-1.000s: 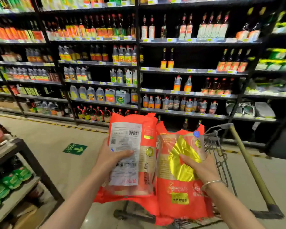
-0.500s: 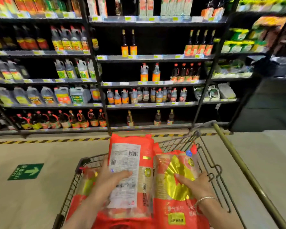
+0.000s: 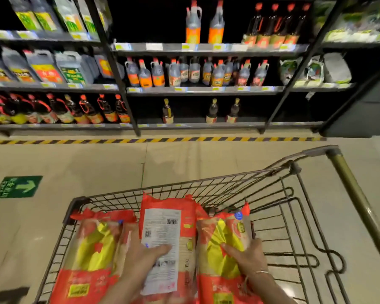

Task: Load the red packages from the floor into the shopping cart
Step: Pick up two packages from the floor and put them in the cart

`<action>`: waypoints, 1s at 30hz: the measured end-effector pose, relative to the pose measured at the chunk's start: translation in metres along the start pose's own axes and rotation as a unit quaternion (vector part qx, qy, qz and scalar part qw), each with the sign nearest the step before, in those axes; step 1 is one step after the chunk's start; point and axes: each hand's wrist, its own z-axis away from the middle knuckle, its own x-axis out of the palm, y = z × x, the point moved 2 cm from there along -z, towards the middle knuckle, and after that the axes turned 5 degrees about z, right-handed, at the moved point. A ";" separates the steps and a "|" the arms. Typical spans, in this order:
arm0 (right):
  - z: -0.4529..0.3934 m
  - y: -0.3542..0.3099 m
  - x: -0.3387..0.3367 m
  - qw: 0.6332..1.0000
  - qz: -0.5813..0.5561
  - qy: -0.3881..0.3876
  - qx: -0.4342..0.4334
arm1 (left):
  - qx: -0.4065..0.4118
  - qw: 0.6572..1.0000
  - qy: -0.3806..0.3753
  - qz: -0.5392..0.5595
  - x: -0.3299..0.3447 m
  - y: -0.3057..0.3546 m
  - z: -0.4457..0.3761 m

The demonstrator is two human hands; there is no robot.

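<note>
two red packages being held inside the shopping cart [image 3: 272, 172]

the middle package [image 3: 180, 216], white label up, is sitting under the left hand [image 3: 140, 257], whose fingers are lying spread on the label. the right package [image 3: 224, 235] is being gripped at its side by the right hand [image 3: 248, 256]. a third package [image 3: 92, 249] is lying at the cart's left wall. beyond the cart, shelves [image 3: 206, 89] of bottles are standing.
</note>
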 end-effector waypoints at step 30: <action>0.083 -0.057 -0.076 0.869 0.325 0.306 -0.215 | 0.340 0.831 -0.047 -0.437 0.038 0.129 0.022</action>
